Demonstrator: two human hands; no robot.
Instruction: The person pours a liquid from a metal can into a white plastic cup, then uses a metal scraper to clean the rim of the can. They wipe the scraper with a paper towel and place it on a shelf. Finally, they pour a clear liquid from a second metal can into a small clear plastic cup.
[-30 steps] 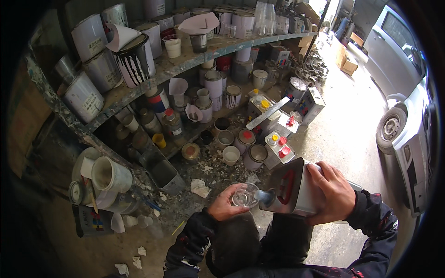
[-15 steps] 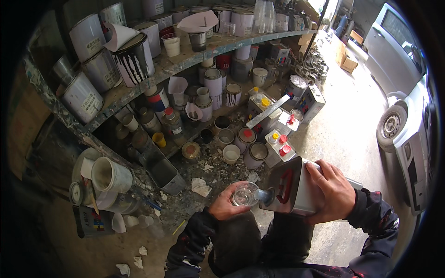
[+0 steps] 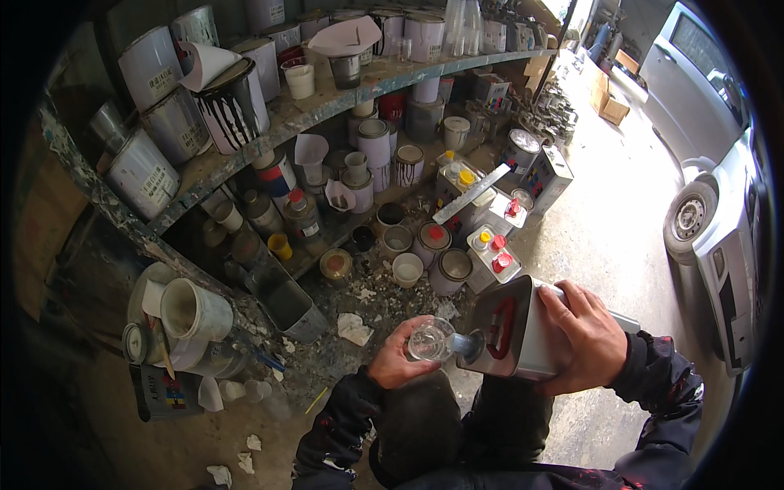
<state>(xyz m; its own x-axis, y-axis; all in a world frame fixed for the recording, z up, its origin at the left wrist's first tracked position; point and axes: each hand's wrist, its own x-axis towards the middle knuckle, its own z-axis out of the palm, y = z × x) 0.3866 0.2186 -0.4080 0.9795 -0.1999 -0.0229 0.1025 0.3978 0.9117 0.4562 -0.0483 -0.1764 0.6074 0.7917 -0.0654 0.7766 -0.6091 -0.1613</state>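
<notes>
My left hand [image 3: 396, 360] is closed around a small clear plastic cup [image 3: 429, 340], its mouth facing up toward me. A rectangular metal can [image 3: 535, 331] with a red carry handle [image 3: 501, 327] lies tilted on its side, its pale spout [image 3: 469, 344] reaching the cup's rim. My right hand [image 3: 590, 336] grips the can's body from above, thumb and fingers spread round its side. Clear liquid appears to be in the cup; how full it is I cannot tell. Both hands are above my knees.
Beyond the cup, open pots and paint tins [image 3: 450, 269] crowd the floor beside cans with red and yellow caps [image 3: 495, 253]. A paint-stained shelf [image 3: 327, 106] full of tins curves across the back. White buckets [image 3: 196, 309] stand left; a silver vehicle [image 3: 710, 196] is right.
Both hands, the cup and the tilted can stay almost where they were. The view has shifted very slightly.
</notes>
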